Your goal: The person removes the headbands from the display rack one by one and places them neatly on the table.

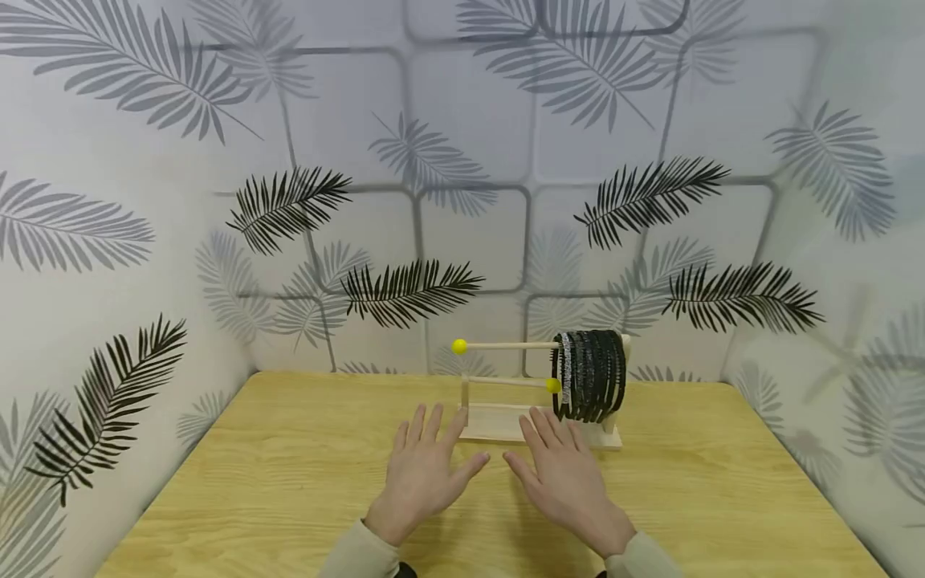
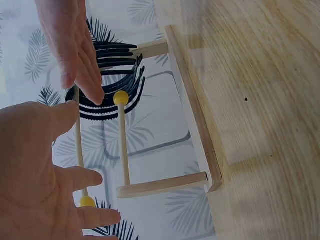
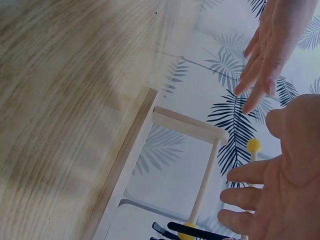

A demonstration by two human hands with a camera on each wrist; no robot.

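A wooden rack [image 1: 499,425] stands near the back of the table, with two rods ending in yellow balls. Several black headbands [image 1: 592,373], one of them silvery, hang around the rods toward the right end. My left hand [image 1: 419,478] is held palm down in front of the rack's left part, fingers spread and holding nothing. Beside it my right hand [image 1: 567,482] is also empty and flat, its fingertips overlapping the rack's base below the headbands in the head view. The left wrist view shows the upper rod [image 2: 79,145] passing behind the left hand's fingers.
The light wood table [image 1: 289,482] runs back to a wall [image 1: 470,233] printed with leaves and rounded rectangles. Similar leaf-patterned panels border the table at left and right. Pale sleeves [image 1: 361,554] cover the person's forearms.
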